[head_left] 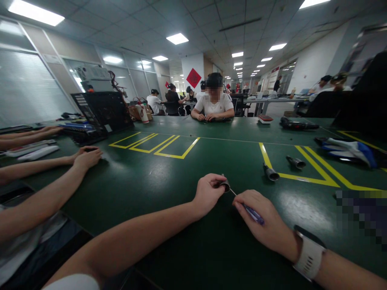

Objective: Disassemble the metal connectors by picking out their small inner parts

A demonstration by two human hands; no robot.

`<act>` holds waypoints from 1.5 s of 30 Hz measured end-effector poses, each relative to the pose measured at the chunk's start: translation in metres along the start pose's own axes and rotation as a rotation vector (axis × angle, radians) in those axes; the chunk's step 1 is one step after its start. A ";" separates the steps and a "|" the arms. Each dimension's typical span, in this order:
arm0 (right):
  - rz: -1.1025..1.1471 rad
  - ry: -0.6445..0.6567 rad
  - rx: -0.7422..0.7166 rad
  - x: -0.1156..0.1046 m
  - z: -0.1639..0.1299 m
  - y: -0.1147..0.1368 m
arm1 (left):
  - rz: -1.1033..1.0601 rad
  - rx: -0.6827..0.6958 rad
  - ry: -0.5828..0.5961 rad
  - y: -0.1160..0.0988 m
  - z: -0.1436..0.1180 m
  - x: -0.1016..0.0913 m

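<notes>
Free tabletop (208, 157) ahead (metal pieces (271, 173) right)

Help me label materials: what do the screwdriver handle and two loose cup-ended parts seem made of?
Screwdriver handle: probably smooth purple plastic, judging by its glossy highlights. Loose cup-ended parts: likely dull grey metal, from their rims' sheen, though grey plastic is possible.

Tabletop (145, 181) is finished dark green, marked with yellow tape (305, 179); screwdriver handle (255, 215) is tinted purple; held metal part (225, 185) is toned dark grey; watch strap (310, 258) is coloured off-white; pillar diamond (193, 77) is printed red
</notes>
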State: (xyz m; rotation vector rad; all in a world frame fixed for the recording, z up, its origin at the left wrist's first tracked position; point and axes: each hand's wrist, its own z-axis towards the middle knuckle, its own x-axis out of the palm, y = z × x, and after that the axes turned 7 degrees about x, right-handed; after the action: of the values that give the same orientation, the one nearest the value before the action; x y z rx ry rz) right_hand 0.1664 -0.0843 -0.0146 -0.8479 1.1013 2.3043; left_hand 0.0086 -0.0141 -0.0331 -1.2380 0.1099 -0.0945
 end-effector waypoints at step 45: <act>0.172 0.043 0.209 -0.001 0.002 -0.005 | 0.026 -0.108 -0.002 -0.006 -0.001 -0.001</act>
State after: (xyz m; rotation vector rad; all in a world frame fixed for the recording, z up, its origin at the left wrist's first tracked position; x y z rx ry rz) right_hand 0.1698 -0.0799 -0.0161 -0.7515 1.4551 2.2630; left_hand 0.0074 -0.0166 -0.0271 -1.3444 0.1312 -0.0656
